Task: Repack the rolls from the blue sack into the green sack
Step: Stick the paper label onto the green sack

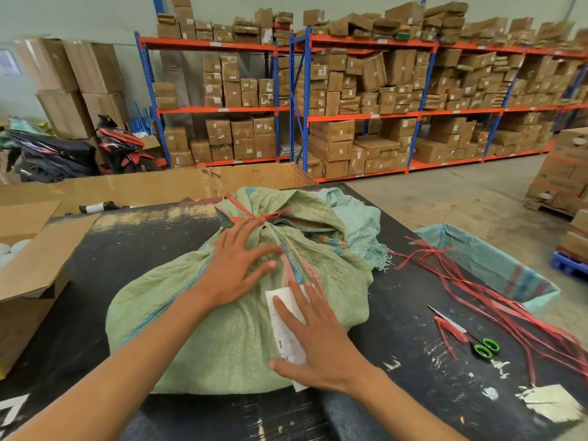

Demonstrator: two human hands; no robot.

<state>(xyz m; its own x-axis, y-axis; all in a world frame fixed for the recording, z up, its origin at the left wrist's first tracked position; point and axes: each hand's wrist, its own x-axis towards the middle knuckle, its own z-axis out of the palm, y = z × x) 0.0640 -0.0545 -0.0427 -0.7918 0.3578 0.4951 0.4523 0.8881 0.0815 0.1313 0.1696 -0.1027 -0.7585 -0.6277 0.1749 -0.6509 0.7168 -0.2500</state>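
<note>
The green sack (pixel 222 313) lies full and bulging on the black table (pixel 397 361), its neck bunched and tied shut with red string (pixel 254 214) at the far end. The left hand (pixel 235 268) rests flat on the sack just below the knot, fingers spread, grasping nothing. The right hand (pixel 315 342) lies flat, palm down, on a white label (pixel 283 332) set on the near right side of the sack; its fingers are extended and pressed to the paper, not closed around it. A paler blue-green sack (pixel 353 214) lies crumpled behind and to the right of the green one, touching it, with a frayed edge hanging toward the table. No rolls are visible; whether they are inside the tied sack cannot be told. To the right on the table lie loose red strings (pixel 496 297), spread from the middle toward the near right edge. Scissors (pixel 471 338) with green handles lie beside them, blades pointing away from the person. Beyond the table's right edge stands an open bin (pixel 483 259) lined with blue-green sacking. An open carton (pixel 28 272) stands at the table's left. Shelves (pixel 366 113) loaded with brown boxes line the back wall, and a motorbike (pixel 79 151) is parked at far left.
</note>
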